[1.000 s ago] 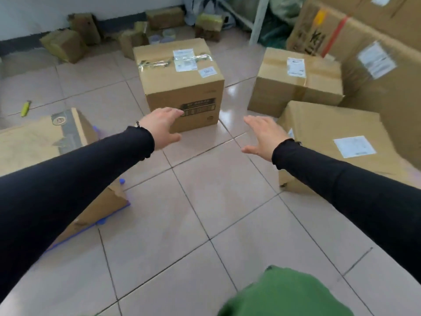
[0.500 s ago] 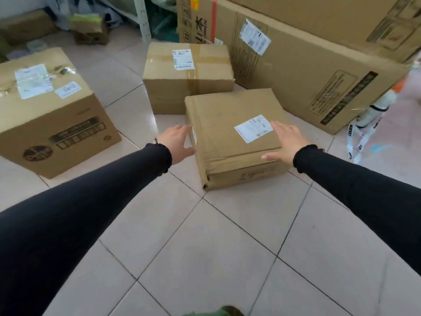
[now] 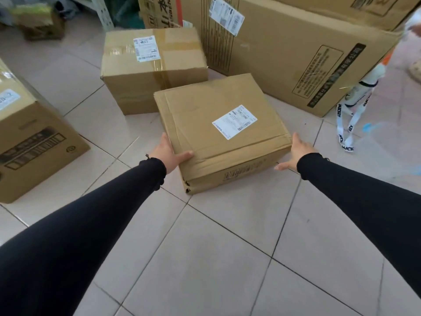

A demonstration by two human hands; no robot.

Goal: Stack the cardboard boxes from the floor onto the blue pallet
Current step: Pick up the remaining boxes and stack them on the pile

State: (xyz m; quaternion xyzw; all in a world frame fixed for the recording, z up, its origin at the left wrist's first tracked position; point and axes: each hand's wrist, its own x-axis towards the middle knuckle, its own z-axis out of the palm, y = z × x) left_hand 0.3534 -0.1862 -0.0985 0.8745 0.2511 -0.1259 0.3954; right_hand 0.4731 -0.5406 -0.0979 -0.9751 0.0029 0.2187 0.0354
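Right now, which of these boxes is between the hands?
The flat box with the white label, nearest the camera; left hand and right hand flank it.

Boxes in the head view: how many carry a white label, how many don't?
Labelled: 4 - flat box, taped box, left box, big box.
No label seen: 2 - top-right box, far small box.
Total: 6
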